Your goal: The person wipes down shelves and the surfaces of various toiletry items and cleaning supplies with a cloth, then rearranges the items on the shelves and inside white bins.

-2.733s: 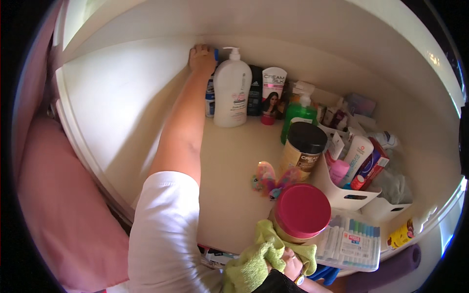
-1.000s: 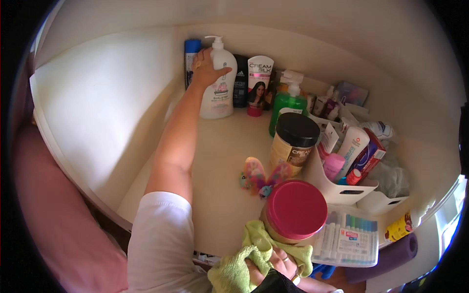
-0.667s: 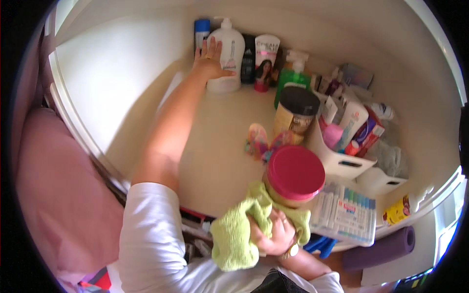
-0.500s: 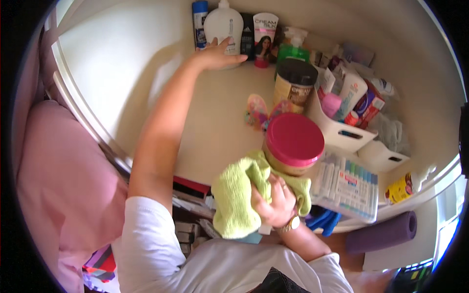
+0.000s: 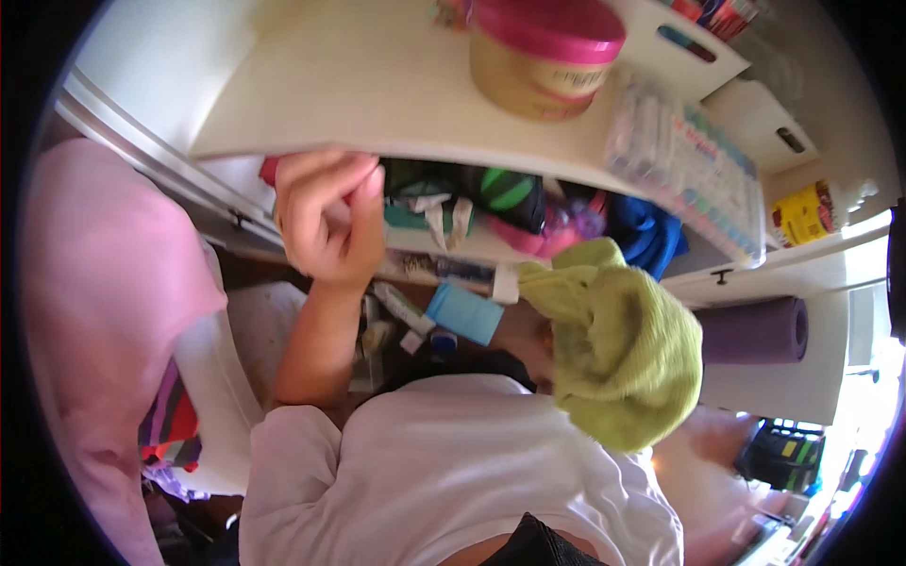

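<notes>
My left hand (image 5: 332,219) is raised at the shelf's front edge, fingers curled in and the thumb against the fingertips, with nothing visible between them. A green cloth (image 5: 632,354) hangs from my right hand, which is almost wholly hidden behind it. On the shelf board (image 5: 377,90) stands a round tub (image 5: 543,80) with a pink lid, ahead of and between my hands. A clear case of markers (image 5: 689,156) lies to its right, overhanging the shelf's front.
Below the shelf are bags, a blue bundle (image 5: 646,226) and a light blue packet (image 5: 464,313). White bins (image 5: 675,57) stand at the far right, near a yellow pack (image 5: 802,215). A rolled purple mat (image 5: 755,330) is at right; pink fabric (image 5: 123,283) hangs at left.
My left hand has left the white pump bottle at the back, come nearer and closed. The cloth has moved right, away from the tub. The view has tipped down toward my body.
</notes>
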The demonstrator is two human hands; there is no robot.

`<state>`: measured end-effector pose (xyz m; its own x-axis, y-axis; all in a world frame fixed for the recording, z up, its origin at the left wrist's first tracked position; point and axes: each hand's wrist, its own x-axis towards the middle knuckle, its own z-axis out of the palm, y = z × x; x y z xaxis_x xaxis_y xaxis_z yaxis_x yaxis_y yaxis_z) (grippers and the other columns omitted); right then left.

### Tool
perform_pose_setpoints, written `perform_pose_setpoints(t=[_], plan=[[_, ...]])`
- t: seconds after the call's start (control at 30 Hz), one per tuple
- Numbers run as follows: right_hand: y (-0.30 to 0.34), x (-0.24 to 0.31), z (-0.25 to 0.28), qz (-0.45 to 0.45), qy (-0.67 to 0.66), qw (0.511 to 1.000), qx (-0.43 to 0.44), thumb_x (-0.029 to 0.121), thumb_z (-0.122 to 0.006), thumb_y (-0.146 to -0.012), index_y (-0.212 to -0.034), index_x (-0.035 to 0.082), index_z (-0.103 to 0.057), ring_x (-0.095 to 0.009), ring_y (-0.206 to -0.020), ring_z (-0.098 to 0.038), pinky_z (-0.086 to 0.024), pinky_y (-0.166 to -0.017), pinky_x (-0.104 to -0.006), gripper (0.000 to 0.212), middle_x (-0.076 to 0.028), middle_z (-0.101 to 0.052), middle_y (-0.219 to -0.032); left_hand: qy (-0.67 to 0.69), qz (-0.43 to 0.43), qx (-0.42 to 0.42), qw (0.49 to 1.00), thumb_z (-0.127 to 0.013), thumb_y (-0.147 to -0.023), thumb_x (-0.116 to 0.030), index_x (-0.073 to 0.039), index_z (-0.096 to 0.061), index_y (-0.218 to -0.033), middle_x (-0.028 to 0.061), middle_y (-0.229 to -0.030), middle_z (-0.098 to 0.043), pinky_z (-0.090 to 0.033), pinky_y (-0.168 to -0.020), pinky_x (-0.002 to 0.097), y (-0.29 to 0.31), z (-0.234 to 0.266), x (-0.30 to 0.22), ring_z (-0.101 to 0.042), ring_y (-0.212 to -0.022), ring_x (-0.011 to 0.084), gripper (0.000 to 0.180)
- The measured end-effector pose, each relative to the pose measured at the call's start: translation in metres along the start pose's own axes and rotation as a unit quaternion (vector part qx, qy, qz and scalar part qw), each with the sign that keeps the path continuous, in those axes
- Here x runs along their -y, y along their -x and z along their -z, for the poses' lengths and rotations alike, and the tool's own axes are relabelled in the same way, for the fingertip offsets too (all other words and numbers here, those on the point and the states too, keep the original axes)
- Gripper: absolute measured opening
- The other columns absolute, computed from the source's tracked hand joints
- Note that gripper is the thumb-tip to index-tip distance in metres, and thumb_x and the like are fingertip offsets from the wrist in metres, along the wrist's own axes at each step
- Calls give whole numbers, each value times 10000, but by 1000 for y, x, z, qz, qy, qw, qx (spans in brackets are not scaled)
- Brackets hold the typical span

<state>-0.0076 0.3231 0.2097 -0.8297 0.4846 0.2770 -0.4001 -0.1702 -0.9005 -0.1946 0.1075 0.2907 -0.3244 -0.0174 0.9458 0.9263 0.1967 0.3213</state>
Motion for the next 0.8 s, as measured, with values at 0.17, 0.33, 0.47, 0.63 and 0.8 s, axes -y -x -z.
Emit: perform_pose_setpoints(t=[0.17, 0.33, 0.47, 0.63, 0.8], plan=[[61, -78, 51, -108, 40, 990, -85, 172, -529, -886, -1188, 37, -494, -173, -1002, -537, -465, -835, -315, 334, -95, -537, -1149, 23, 127, 40, 991, -629, -797, -56, -13, -550, -886, 106, -820, -545, -424, -676, 292, 144, 19, -12, -527, -767, 202, 126], [101, -121, 77, -177, 117, 977, -12, 183, -513, -917, -1228, 25, -468, -161, -1059, -510, -446, -867, -308, 351, -86, -518, -1201, -85, 396, 291, 867, -779, -647, -239, -23, -518, -1113, 202, -1068, -528, -407, -880, 416, 287, 30, 23, -497, -1024, 390, 576], [133, -177, 101, -319, 201, 925, -39, 191, -514, -915, -1199, 9, -480, -152, -1014, -520, -448, -828, -298, 339, -75, -541, -1147, -92, 441, 514, 730, -815, -585, -331, -60, -263, -1368, 257, -1307, -356, -308, -1006, 455, 427, 62, 2, -361, -1210, 406, 995], [184, -221, 110, -316, 197, 928, 0, 129, -531, -892, -1193, 2, -487, -177, -1039, -538, -444, -859, -302, 330, -86, -566, -1139, -136, 364, 425, 818, -749, -630, -169, -44, -247, -1369, 293, -1321, -307, -290, -1024, 475, 483, 65, -6, -328, -1209, 454, 902], [219, -218, 113, -319, 177, 931, 16, 85, -534, -878, -1214, 10, -476, -195, -1057, -535, -435, -884, -313, 349, -99, -559, -1162, -61, 455, 296, 838, -642, -678, -103, -95, -333, -1340, 214, -1314, -380, -254, -1041, 489, 469, 74, 15, -334, -1221, 427, 731]])
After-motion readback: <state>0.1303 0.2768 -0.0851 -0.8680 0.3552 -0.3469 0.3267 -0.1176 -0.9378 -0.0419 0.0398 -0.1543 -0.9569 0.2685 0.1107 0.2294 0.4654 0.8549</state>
